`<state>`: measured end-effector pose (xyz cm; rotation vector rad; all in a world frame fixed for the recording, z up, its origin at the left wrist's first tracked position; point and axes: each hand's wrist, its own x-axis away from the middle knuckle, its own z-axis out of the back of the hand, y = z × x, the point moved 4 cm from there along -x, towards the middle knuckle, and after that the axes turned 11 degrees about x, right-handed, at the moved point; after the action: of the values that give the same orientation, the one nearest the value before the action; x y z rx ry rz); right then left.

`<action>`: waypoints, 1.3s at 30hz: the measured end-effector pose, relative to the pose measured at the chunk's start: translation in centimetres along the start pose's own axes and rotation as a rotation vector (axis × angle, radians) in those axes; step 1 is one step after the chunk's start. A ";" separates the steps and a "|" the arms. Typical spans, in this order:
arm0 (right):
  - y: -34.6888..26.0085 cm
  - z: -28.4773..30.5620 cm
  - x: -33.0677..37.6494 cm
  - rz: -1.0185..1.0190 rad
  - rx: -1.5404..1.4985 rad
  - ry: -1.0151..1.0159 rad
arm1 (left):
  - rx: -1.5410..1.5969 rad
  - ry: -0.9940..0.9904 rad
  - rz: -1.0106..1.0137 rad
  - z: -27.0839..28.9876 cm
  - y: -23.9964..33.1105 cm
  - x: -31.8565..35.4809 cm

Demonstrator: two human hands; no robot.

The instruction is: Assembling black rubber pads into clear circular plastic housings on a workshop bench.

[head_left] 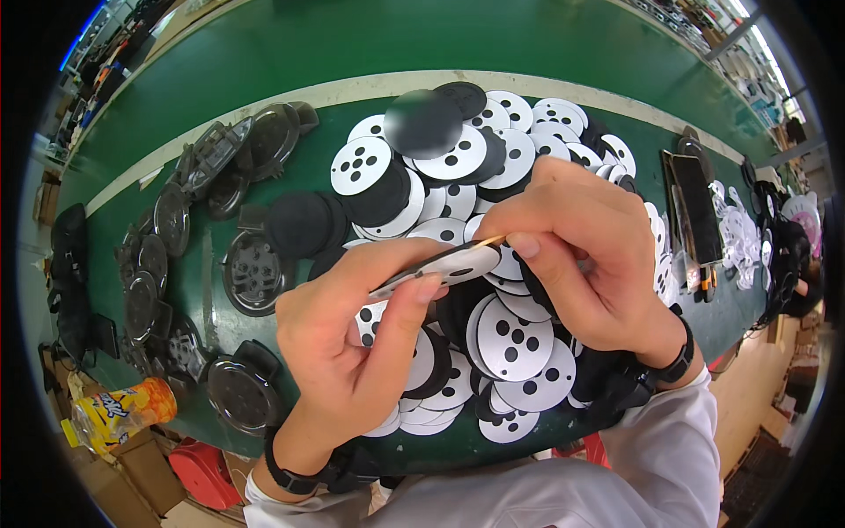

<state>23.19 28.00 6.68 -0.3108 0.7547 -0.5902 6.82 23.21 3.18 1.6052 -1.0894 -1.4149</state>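
Observation:
My left hand [348, 339] grips a round pad [458, 264] with a white face and dark holes, held tilted nearly edge-on between thumb and fingers. At the pad's far right edge, my right hand [581, 246] pinches a thin yellowish sliver [487, 241] between thumb and forefinger. Whether the sliver is part of the pad or separate, I cannot tell. Beneath both hands spreads a heap of similar pads, some white face up [515, 339], others black side up [422, 123].
Dark translucent round plastic covers [255, 273] lie in groups on the left of the green table [422, 44]. A yellow-labelled bottle [114, 414] is at lower left. To the right sit a dark flat case [693, 207] and clear plastic pieces [741, 233].

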 end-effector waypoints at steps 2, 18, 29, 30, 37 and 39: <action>-0.2 0.1 -0.2 0.149 0.137 -0.002 | -0.061 -0.040 0.030 -0.1 0.0 0.0; -1.6 -1.6 0.9 0.522 0.460 0.186 | 0.664 -0.050 0.527 -0.7 -0.5 0.3; -0.8 -2.3 0.4 0.165 0.215 -0.231 | 0.202 0.701 0.067 7.7 -0.1 -2.0; -0.8 -2.1 0.5 0.109 0.064 -0.226 | 0.254 0.641 0.060 7.4 -0.1 -2.0; 0.3 -1.8 0.6 -0.199 -0.645 -0.088 | 0.192 0.323 0.177 4.3 0.4 -1.2; 0.7 -2.3 0.5 -0.207 -0.727 -0.046 | 0.237 0.201 0.147 3.6 0.5 -1.5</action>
<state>22.11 28.08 4.50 -1.0793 0.8806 -0.4821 3.11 24.45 3.76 1.7497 -1.2623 -1.0352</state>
